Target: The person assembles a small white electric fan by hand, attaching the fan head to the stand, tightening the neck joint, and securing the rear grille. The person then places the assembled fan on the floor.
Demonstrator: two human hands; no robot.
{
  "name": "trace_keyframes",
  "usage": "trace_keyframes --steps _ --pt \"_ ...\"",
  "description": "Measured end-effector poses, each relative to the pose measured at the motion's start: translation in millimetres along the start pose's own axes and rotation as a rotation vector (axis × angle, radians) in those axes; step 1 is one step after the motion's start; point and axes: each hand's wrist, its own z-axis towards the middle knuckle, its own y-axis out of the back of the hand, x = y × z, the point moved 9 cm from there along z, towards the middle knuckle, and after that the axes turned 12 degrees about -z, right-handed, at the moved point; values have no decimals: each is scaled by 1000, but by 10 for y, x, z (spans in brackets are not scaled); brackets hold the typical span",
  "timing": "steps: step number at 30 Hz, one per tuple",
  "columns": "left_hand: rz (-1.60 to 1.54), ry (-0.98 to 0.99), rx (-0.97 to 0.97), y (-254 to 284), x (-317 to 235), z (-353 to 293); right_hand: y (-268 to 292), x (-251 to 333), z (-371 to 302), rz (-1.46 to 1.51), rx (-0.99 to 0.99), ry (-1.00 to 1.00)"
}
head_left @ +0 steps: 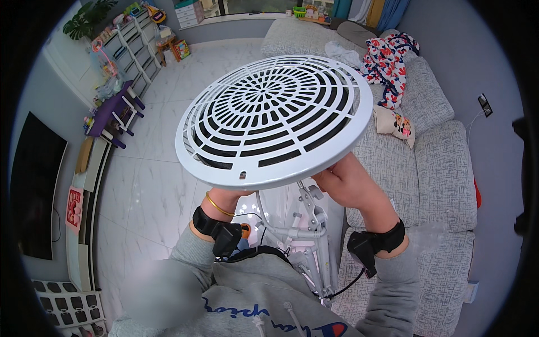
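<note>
A large round white slotted grille fills the middle of the view, tilted, with dark space behind its slots. My left hand reaches up behind its near left rim. The grille hides those fingers, so their grip cannot be told. At the near right rim my right hand curls against the underside, its fingertips out of sight. Beneath the grille is a folded white metal frame of tubes and joints, close to my body. Its top passes behind the rim, and whether it is joined to the grille is hidden.
A grey fabric sofa runs along the right, with a patterned cloth and a cushion on it. On the left are a television, a low cabinet and a purple table. Marble-look floor lies between.
</note>
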Motion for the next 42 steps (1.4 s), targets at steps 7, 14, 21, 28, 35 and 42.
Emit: trace_keyframes --steps 7,14,21,28,35,42 --pt "-13 -4 -11 26 -11 -11 -61 -17 7 73 68 -127" --pt "-29 -6 -16 57 -22 -42 -54 -4 -77 19 135 -302" --pt "-32 -17 -4 30 -30 -26 -73 11 -122 149 170 -417" --pt "-11 -18 70 -60 -51 8 -73 -102 -177 146 130 -535" --pt "-164 82 86 -170 -50 50 -102 -157 -131 215 51 -480" --pt "-592 244 35 -49 148 71 158 -88 -1004 92 -135 -424"
